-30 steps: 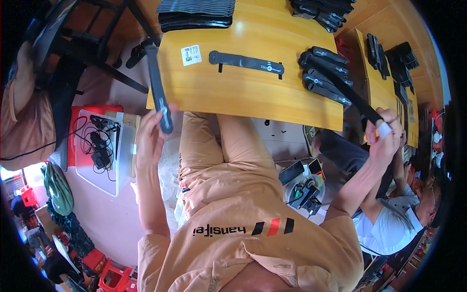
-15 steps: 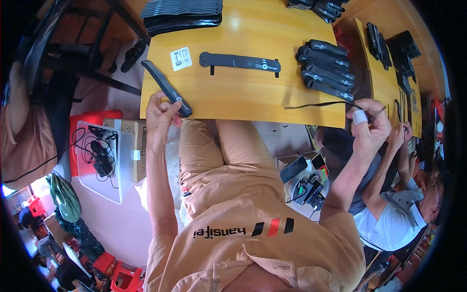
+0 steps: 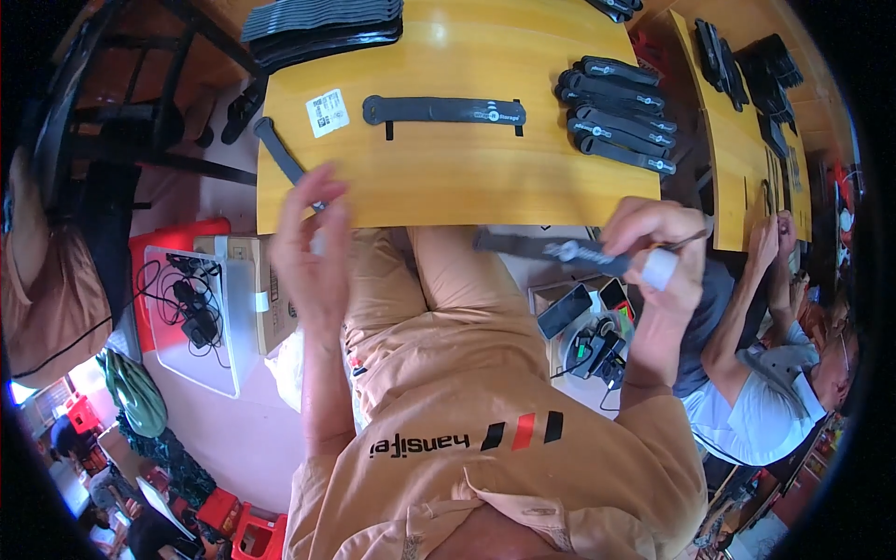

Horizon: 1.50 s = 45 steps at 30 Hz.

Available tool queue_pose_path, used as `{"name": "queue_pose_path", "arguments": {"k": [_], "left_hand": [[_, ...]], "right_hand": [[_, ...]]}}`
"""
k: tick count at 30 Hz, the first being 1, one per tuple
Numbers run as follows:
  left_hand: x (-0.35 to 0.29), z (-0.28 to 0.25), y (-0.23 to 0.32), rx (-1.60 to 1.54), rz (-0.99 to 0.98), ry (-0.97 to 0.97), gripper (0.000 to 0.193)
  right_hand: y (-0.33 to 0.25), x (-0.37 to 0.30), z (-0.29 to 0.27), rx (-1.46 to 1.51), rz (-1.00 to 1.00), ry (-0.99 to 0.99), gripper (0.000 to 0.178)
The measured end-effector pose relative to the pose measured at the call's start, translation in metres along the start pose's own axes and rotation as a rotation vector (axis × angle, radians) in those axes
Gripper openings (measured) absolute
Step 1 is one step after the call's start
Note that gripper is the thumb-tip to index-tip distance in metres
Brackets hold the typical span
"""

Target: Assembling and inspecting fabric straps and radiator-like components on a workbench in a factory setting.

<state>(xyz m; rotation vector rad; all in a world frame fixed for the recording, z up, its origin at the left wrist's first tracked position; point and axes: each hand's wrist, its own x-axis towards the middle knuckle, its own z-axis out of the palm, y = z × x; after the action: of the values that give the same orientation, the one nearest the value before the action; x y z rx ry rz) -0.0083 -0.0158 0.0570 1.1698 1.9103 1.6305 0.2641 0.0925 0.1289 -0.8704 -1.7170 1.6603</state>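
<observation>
My right hand (image 3: pixel 661 247), white tape round one finger, grips a dark strap (image 3: pixel 523 245) with pale lettering. That strap reaches leftward past the table's front edge, over my lap. My left hand (image 3: pixel 313 238) is slightly blurred at the table's front left, its fingers apart and nothing held in them. Just beyond it lies another dark strap (image 3: pixel 278 149), its near end partly hidden by the fingers. A third strap (image 3: pixel 443 110) lies flat across two short black marks on the yellow table (image 3: pixel 448 182).
Folded straps (image 3: pixel 616 117) are heaped at the table's right, and a neat stack of straps (image 3: pixel 322 33) stands far left. A white label (image 3: pixel 327 113) lies between. A clear bin of cables (image 3: pixel 196 317) sits below left. A co-worker (image 3: pixel 765 401) sits on the right.
My left hand has let go of the strap on the left and drawn back toward me. My right hand has moved left and nearer, bringing its strap over my lap.
</observation>
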Motion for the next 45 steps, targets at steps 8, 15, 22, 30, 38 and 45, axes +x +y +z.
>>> {"name": "queue_pose_path", "arguments": {"k": [8,15,22,30,38,45], "left_hand": [[-0.003,0.042,0.005,-0.364,-0.242,-0.977,0.028],[0.015,0.002,-0.023,-0.103,-0.378,-0.86,0.016],[0.029,0.003,-0.044,-0.219,-0.582,-0.433,0.009],[0.061,0.037,-0.074,-0.309,-0.462,-0.067,0.007],[0.07,0.06,-0.086,-0.289,-0.45,0.087,0.006],[0.074,0.065,-0.086,-0.215,-0.426,0.095,0.008]], "right_hand": [[0.028,0.017,0.016,0.004,0.193,-0.1,0.013],[0.074,0.022,0.009,-0.232,0.221,0.002,0.024],[0.101,0.038,0.01,-0.288,0.306,0.204,0.013],[0.117,0.082,0.018,-0.104,0.23,0.447,0.009],[0.132,0.1,0.014,-0.116,0.187,0.426,0.009],[0.138,0.107,0.009,-0.181,0.176,0.435,0.009]]}}
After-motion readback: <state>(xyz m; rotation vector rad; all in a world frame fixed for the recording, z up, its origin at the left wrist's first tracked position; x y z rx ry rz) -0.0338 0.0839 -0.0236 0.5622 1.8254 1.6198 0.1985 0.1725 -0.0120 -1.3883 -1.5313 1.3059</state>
